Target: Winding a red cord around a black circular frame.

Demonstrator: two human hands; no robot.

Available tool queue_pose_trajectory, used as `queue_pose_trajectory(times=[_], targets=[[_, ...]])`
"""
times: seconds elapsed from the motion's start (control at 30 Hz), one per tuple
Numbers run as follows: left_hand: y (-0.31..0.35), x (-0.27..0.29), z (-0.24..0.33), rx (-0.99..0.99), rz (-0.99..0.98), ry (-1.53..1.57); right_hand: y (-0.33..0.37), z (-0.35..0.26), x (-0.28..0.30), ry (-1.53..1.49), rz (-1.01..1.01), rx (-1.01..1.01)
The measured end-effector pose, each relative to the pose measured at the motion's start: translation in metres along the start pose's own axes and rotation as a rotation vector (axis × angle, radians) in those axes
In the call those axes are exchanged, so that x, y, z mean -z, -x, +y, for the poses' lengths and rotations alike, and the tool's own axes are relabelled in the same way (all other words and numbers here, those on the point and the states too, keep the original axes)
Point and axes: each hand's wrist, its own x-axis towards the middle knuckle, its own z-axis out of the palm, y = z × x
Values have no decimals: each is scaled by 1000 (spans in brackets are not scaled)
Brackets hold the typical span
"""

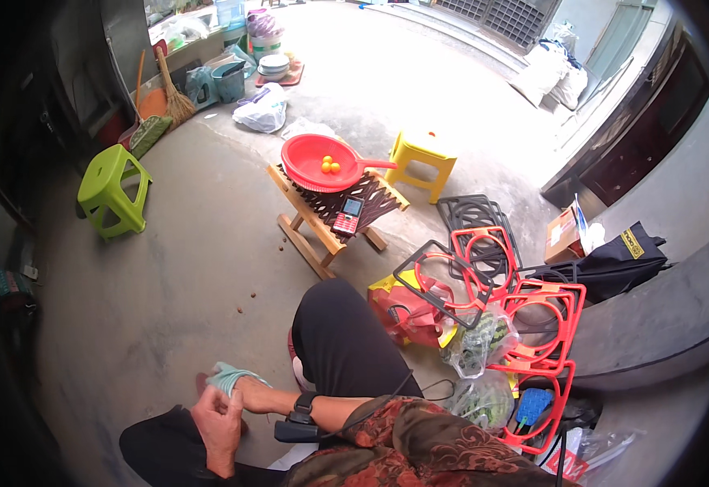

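Two hands, left hand (216, 424) and right hand (250, 393), are meeting at lower left of the frame at a pale green cloth (224, 377). The left hand is bending its fingers nearly together beside the cloth; whether it is gripping any, one cannot tell. The cloth is covering the right hand's fingers, so their spread is staying unclear. At right, a black bag (606, 269) is showing a yellow label (632, 242) with dark lettering; at lower right, a red-and-white bag (575, 467) is bearing bold print. A phone (348, 216) is lying at upper centre.
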Motion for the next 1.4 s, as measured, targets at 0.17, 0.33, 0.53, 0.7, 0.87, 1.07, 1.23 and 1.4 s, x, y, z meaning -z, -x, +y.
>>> queue_pose_trajectory(times=[0.17, 0.33, 0.53, 0.7, 0.87, 1.07, 1.23, 1.4], targets=[[-4, -3, -27, 72, 5, -55, 15, -32, 18, 124, 136, -296], [-7, -4, -18, 127, 18, 91, 20, -78, 51, 133, 121, -342], [-16, -6, -27, 179, -6, -4, 16, -40, 31, 570, 326, 116], [-25, -2, -33, 127, -129, 16, 13, -1, 13, 333, 162, -152], [1, -6, 12, 143, -337, 183, 7, -50, 42, 250, 133, -412], [12, -11, 10, 72, -374, 236, -19, -12, 10, -315, 106, -330], [7, -24, 17, -76, 44, 15, -49, 33, 19, -1253, 285, -411], [-2, -29, 0, -255, -2, -266, -31, -36, 62, -1492, 459, -381]])
